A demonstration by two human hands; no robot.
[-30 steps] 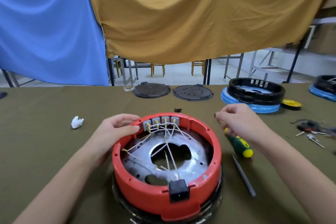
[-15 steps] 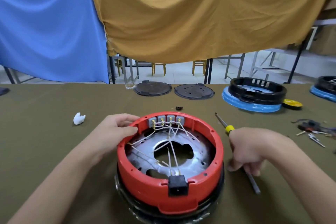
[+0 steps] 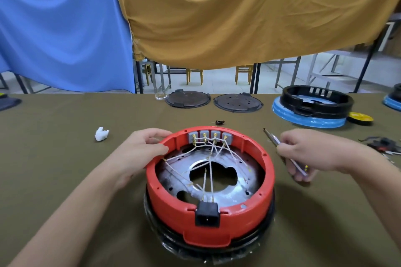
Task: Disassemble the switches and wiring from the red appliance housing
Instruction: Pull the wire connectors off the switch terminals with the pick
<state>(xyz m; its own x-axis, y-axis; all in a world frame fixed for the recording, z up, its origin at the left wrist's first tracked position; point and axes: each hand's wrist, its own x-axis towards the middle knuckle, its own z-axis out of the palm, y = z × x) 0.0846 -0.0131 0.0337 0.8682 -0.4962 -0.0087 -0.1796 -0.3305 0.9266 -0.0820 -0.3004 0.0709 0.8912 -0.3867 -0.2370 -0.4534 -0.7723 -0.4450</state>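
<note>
The round red housing [image 3: 173, 212] sits upside down on the olive cloth, on a black base. Several grey switches [image 3: 209, 135] line its far inner wall. White wires [image 3: 211, 158] run from them over the metal plate to a black power socket [image 3: 207, 214] at the near rim. My left hand [image 3: 141, 149] grips the housing's far-left rim, thumb inside. My right hand [image 3: 303, 154] is to the right of the housing and holds a slim metal tool [image 3: 271, 136] with its dark tip pointing far-left.
Two dark round plates [image 3: 187, 98] [image 3: 237, 103] lie at the table's far edge. At the back right are a black housing on a blue base [image 3: 314, 102] and a yellow disc [image 3: 360, 117]. A white scrap [image 3: 101, 134], a small black part [image 3: 219, 122] and loose parts [image 3: 384, 144] are nearby.
My right hand dropped from beside the far rim to the tools on the cloth, closed on the slim tool and lifted it. My left hand stayed on the rim.
</note>
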